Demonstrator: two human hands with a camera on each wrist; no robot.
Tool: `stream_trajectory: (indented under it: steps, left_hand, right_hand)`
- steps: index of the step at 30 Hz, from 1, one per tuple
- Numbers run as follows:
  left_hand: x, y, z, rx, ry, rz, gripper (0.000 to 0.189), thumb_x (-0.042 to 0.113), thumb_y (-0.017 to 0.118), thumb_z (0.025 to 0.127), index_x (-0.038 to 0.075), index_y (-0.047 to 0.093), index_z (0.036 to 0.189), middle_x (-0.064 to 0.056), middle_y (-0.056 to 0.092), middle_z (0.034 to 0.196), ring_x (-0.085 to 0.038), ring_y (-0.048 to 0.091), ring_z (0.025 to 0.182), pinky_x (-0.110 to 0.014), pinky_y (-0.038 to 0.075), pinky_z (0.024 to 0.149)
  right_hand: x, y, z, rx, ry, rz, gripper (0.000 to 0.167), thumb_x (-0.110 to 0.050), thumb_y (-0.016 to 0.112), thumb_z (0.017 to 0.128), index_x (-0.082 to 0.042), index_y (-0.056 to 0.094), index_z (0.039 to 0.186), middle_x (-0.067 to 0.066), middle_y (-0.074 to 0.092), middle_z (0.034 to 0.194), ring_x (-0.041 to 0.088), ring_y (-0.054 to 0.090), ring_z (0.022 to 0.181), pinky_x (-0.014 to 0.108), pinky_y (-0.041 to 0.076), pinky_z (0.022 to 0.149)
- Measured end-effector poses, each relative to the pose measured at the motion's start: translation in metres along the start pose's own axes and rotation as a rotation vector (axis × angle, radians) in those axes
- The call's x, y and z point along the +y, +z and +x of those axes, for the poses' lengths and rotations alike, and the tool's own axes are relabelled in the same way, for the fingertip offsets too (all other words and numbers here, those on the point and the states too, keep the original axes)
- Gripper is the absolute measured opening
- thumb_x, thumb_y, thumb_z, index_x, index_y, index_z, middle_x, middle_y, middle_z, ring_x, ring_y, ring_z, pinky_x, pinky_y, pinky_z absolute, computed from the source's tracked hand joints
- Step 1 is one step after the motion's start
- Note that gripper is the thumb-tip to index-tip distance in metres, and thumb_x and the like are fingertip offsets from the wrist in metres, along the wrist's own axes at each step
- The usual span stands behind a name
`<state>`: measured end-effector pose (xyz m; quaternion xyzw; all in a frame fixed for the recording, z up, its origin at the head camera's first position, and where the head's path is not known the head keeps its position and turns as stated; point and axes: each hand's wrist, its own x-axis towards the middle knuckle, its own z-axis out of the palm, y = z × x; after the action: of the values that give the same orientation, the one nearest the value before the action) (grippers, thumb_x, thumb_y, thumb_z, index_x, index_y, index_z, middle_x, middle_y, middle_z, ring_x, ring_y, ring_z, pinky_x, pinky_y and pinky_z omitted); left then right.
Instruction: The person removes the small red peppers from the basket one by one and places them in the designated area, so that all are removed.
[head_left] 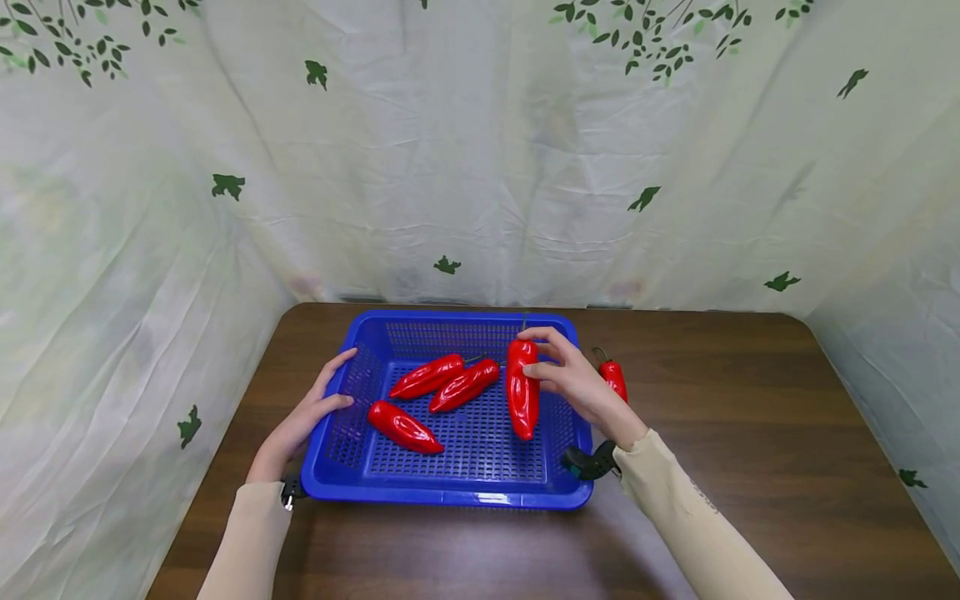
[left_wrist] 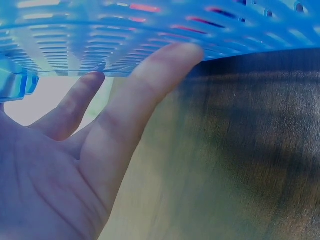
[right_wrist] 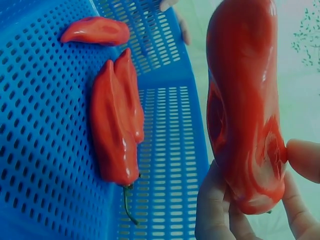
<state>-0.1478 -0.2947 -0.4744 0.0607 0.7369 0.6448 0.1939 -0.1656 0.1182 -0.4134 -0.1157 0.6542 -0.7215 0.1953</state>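
Note:
A blue plastic basket [head_left: 450, 498] with perforated walls stands on the table. Three red chili peppers lie inside: one [head_left: 406, 427] at the near left and two side by side, a pepper [head_left: 427, 377] and another pepper [head_left: 467, 385]. My right hand [head_left: 566, 375] pinches a further red pepper [head_left: 522, 400] near its stem end, over the right part of the basket; its tip points toward me. In the right wrist view, thumb and fingers are round this pepper [right_wrist: 245, 100]. My left hand [head_left: 311, 412] touches the basket's left side, its fingers fairly straight in the left wrist view.
One more red pepper [head_left: 612, 379] lies on the brown table [head_left: 750, 433] just right of the basket, partly hidden by my right hand. A white curtain [head_left: 480, 167] with green leaf prints hangs behind the table and along both sides.

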Motion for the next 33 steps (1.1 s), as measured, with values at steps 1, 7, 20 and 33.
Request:
stream_trajectory:
  steps: [1, 7, 20, 33]
  left_hand:
    - [0.000, 0.000, 0.000, -0.001, 0.002, 0.000, 0.068, 0.012, 0.045, 0.097, 0.035, 0.012, 0.151, -0.021, 0.001, 0.153, -0.056, 0.026, 0.127, -0.056, 0.047, 0.085]
    - [-0.001, 0.001, 0.000, -0.002, 0.004, -0.007, 0.068, 0.012, 0.045, 0.097, 0.034, 0.011, 0.152, -0.021, 0.001, 0.153, -0.056, 0.025, 0.127, -0.057, 0.047, 0.085]
    - [0.000, 0.001, 0.000, -0.009, 0.010, -0.009, 0.068, 0.012, 0.045, 0.097, 0.035, 0.012, 0.151, -0.021, 0.001, 0.153, -0.055, 0.025, 0.127, -0.055, 0.048, 0.085]
    - [0.000, 0.000, -0.001, -0.002, 0.002, -0.009, 0.068, 0.013, 0.046, 0.097, 0.036, 0.012, 0.151, -0.020, 0.001, 0.153, -0.056, 0.027, 0.126, -0.057, 0.048, 0.084]
  right_hand:
    - [0.000, -0.001, -0.001, 0.004, 0.003, 0.001, 0.046, -0.001, 0.055, 0.091, -0.006, 0.042, 0.136, 0.021, 0.041, 0.134, 0.033, 0.051, 0.111, 0.042, 0.050, 0.088]
    - [-0.001, -0.009, -0.006, 0.034, 0.019, -0.009, 0.047, -0.003, 0.055, 0.092, -0.006, 0.042, 0.137, 0.021, 0.043, 0.133, 0.031, 0.052, 0.110, 0.038, 0.050, 0.085]
    - [-0.005, -0.029, -0.019, 0.084, -0.001, -0.071, 0.049, -0.005, 0.055, 0.092, -0.011, 0.043, 0.139, 0.018, 0.043, 0.134, 0.035, 0.050, 0.112, 0.041, 0.051, 0.085]
    - [-0.002, -0.053, -0.031, 0.107, -0.030, -0.075, 0.049, -0.007, 0.052, 0.093, -0.007, 0.038, 0.141, 0.020, 0.042, 0.135, 0.034, 0.048, 0.114, 0.041, 0.051, 0.085]
